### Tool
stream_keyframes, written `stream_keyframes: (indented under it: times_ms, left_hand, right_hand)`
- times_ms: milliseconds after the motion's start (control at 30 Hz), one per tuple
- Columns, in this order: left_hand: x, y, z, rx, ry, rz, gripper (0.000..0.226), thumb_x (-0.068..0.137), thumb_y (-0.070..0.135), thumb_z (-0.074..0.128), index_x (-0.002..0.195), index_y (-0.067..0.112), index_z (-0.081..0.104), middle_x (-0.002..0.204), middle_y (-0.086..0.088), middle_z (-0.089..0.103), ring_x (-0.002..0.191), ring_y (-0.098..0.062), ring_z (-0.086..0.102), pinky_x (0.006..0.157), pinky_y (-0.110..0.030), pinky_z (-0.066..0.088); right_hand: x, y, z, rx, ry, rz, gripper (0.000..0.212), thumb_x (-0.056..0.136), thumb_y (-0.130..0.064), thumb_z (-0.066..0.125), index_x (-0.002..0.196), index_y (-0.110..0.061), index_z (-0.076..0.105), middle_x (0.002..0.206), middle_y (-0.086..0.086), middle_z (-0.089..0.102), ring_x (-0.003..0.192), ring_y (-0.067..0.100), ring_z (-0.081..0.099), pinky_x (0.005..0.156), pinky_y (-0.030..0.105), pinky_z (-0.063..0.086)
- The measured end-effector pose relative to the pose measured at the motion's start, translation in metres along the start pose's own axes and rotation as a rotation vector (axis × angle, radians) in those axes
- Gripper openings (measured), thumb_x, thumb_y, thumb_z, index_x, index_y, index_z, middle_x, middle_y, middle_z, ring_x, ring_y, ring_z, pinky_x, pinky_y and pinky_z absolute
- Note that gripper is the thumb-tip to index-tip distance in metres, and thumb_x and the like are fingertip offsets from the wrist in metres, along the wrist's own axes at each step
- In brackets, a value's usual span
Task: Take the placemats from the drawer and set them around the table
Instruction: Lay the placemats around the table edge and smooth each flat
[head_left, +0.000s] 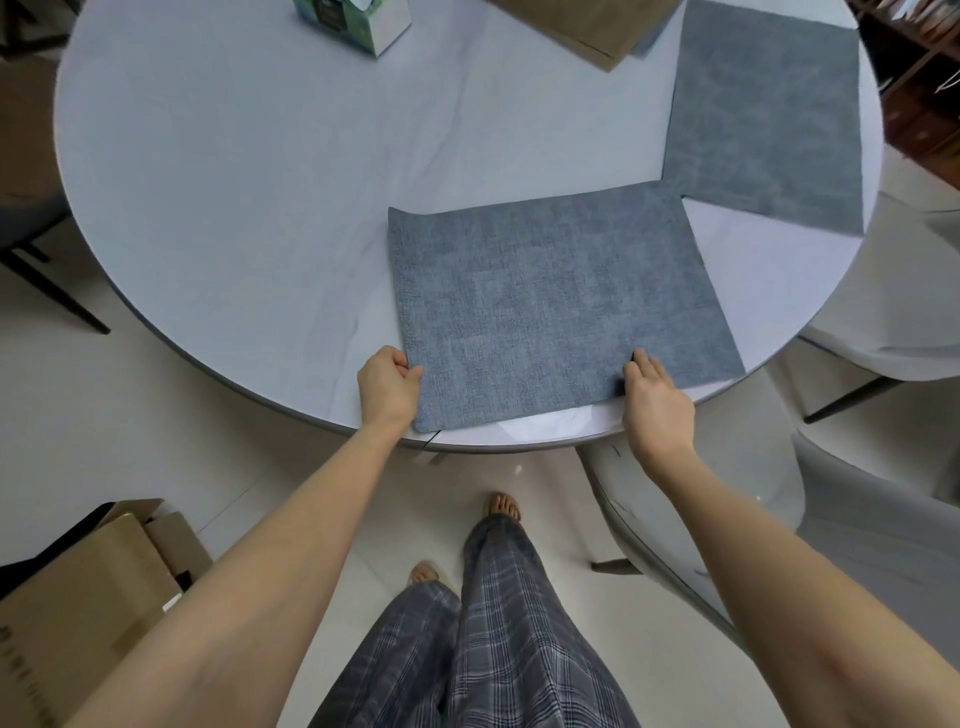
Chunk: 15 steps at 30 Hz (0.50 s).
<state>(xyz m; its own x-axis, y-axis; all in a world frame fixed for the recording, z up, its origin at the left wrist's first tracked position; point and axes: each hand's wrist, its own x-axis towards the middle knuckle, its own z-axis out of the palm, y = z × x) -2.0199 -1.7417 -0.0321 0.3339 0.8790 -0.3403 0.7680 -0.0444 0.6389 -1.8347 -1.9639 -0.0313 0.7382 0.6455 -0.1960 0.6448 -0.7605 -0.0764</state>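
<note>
While no writing reads clearly, left hand (388, 384) pinches the placemat (550, 306); right hand (655, 400) rests flat, fingers spread.

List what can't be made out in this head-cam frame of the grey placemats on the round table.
- Tan flat item, head view: top edge cuts it off; a placemat or not, unclear.
- Green-white box: top cropped, print too small.
- Nearest grey woven placemat: left hand covers its near-left edge, right hand part of its near edge.
- Far side of the round white table: out of frame.
- Drawer: not in view.
</note>
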Motion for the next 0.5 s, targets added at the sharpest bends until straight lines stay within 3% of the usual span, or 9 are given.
stream_keyframes:
  times_ms: [133, 267, 500]
  left_hand:
    - [-0.0006, 0.0003, 0.0003, 0.012, -0.007, 0.005, 0.012, 0.088, 0.007, 0.064, 0.085, 0.01, 0.052, 0.064, 0.003, 0.046, 0.077, -0.021, 0.049, 0.07, -0.023, 0.035]
    - [-0.0013, -0.0015, 0.0004, 0.008, -0.011, 0.017, 0.012, 0.088, 0.007, 0.063, 0.085, 0.01, 0.052, 0.076, -0.009, 0.055, 0.077, -0.021, 0.05, 0.074, -0.028, 0.039]
    - [-0.0031, -0.0012, 0.0001, -0.008, -0.019, 0.02, 0.01, 0.088, 0.006, 0.063, 0.086, 0.008, 0.054, 0.074, -0.007, 0.054, 0.077, -0.021, 0.05, 0.076, -0.029, 0.042]
  right_hand:
    - [0.0006, -0.0001, 0.0021, 0.017, -0.001, 0.013, 0.02, 0.089, 0.008, 0.043, 0.105, 0.004, 0.054, 0.141, 0.017, 0.045, 0.125, 0.032, 0.044, 0.087, 0.044, 0.045]
    - [0.0012, -0.0002, 0.0031, 0.052, 0.01, -0.001, 0.018, 0.086, 0.012, 0.044, 0.1, 0.005, 0.054, 0.14, 0.021, 0.045, 0.124, 0.035, 0.045, 0.09, 0.045, 0.044]
    - [-0.0001, 0.0, 0.0038, 0.074, 0.02, -0.012, 0.021, 0.084, 0.014, 0.045, 0.102, 0.005, 0.053, 0.143, 0.022, 0.042, 0.129, 0.036, 0.041, 0.097, 0.044, 0.041]
